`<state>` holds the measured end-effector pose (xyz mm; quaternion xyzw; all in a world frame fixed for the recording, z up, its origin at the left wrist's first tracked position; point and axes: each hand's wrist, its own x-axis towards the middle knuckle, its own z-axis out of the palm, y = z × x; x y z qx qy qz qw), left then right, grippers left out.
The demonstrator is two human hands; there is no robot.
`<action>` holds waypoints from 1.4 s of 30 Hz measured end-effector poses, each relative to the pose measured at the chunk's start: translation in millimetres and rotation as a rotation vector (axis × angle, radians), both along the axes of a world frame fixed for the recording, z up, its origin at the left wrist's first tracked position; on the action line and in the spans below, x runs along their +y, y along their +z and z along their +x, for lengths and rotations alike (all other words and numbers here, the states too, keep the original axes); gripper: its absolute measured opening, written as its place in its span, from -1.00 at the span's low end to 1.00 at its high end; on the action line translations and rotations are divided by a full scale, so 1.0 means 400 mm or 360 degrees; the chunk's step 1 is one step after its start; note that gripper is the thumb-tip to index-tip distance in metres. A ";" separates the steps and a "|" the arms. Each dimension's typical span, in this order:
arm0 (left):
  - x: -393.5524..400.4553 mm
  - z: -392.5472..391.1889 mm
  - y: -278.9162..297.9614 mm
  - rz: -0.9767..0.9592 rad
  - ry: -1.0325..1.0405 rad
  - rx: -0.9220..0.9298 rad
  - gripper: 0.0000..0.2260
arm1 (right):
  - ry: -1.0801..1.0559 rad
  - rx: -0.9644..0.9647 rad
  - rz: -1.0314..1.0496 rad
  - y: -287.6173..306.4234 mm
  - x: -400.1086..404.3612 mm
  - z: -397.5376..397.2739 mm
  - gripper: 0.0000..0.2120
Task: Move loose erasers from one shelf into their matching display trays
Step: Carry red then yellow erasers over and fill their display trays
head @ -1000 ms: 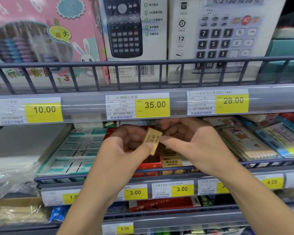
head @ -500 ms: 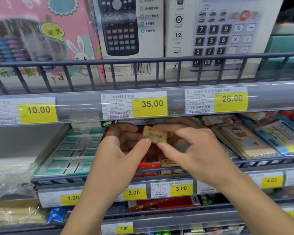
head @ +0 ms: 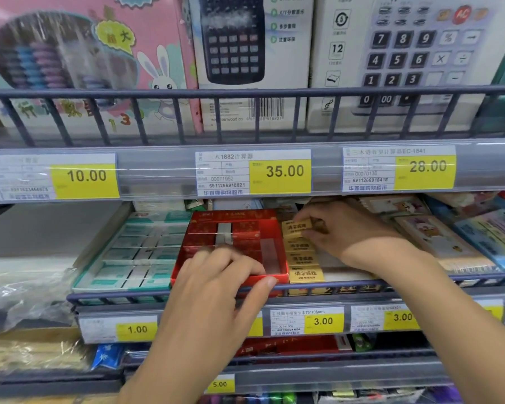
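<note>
Pinching yellow eraser (head: 297, 228) over tray row (head: 303, 259)

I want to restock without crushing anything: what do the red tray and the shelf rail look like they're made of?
Red tray: looks like thin printed cardboard, slightly glossy, judging by its folded walls and printed pattern. The left hand rests on its front edge.
Shelf rail: seems painted metal wire, grey-blue and matte; thin straight bars with even uprights.
</note>
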<state>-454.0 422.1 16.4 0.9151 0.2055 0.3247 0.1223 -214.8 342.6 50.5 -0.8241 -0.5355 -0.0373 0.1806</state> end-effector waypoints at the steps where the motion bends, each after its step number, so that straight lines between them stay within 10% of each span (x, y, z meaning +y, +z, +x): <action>1: 0.001 0.001 -0.003 0.0024 0.0001 -0.0017 -0.67 | 0.0001 -0.0010 0.0001 -0.005 0.005 0.002 -0.75; 13: 0.002 -0.010 -0.013 0.0037 -0.0052 0.0059 -0.72 | -0.0057 0.0094 -0.0131 0.013 -0.011 -0.028 -0.68; 25: -0.058 -0.155 -0.100 -0.0780 -0.0353 -0.0481 -0.86 | 0.0126 0.0919 0.0942 -0.132 -0.272 -0.347 -0.83; 31: -0.133 -0.206 -0.394 -0.1742 -0.0314 0.0107 -0.93 | -0.0247 0.1517 0.0719 -0.460 -0.437 -0.461 -0.85; 42: -0.440 -0.303 -0.827 -0.2113 -0.0036 0.1179 -0.90 | -0.1307 0.2111 0.0152 -0.875 -0.961 -0.592 -0.92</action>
